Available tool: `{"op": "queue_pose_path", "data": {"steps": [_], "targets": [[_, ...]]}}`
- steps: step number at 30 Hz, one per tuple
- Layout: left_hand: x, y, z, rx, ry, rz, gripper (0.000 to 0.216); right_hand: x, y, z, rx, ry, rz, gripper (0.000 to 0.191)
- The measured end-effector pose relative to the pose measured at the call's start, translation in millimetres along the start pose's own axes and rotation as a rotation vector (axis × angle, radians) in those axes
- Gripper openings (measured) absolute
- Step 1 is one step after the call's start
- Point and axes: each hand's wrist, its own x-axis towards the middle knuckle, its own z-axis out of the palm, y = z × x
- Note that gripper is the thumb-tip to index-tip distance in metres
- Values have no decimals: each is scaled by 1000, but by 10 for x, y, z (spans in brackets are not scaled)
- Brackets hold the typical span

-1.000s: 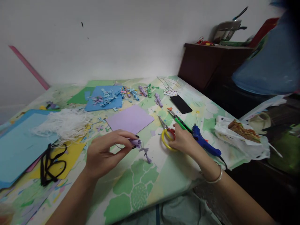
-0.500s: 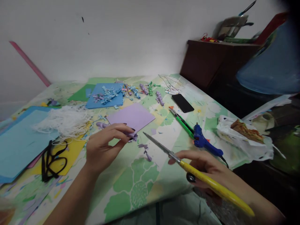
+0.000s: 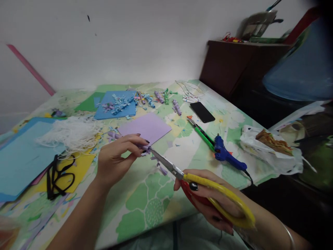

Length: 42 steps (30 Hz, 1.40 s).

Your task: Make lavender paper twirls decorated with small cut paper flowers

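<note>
My left hand [image 3: 118, 159] pinches a small purple paper roll [image 3: 146, 148] between thumb and fingertips, in front of a sheet of purple paper [image 3: 148, 125]. My right hand [image 3: 208, 194] grips scissors [image 3: 169, 166] with yellow and red handles. Their blades point left, and the tips meet the right end of the roll or lie right at it. Purple paper scraps [image 3: 161, 168] lie on the cloth just below the blades. Part of the roll is hidden behind my left fingers.
Black glasses [image 3: 59, 177], white string [image 3: 73, 135] and blue paper [image 3: 23, 163] lie left. Finished-looking rolls [image 3: 177, 107] stand behind. To the right are a phone [image 3: 202, 111], green utility knife [image 3: 204, 137], blue glue gun [image 3: 226, 156] and food in a white bag [image 3: 249, 142].
My right hand has brought the scissors left and turned them, so the tips now reach the purple roll and the red handle shows. My left hand keeps its pinch, nearly in place.
</note>
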Motion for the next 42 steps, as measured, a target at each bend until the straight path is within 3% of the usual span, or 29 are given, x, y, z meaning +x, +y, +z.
{"op": "queue_pose_path", "data": {"steps": [6, 11, 19, 31, 42], "targets": [[-1, -11, -7, -3, -30, 37, 26, 25, 11, -3, -15, -26, 2, 36], [-2, -26, -8, 12, -61, 77, 27, 21, 0, -1, 18, -38, 96, 40], [9, -4, -14, 4, -76, 42, 27, -68, -115, 29, -134, 48, 141, 49], [17, 18, -10, -4, -64, 46, 27, -185, -305, 96, -255, 74, 250, 47], [37, 49, -9, 15, -97, 99, 25, -149, -317, 92, -190, 44, 229, 40]]}}
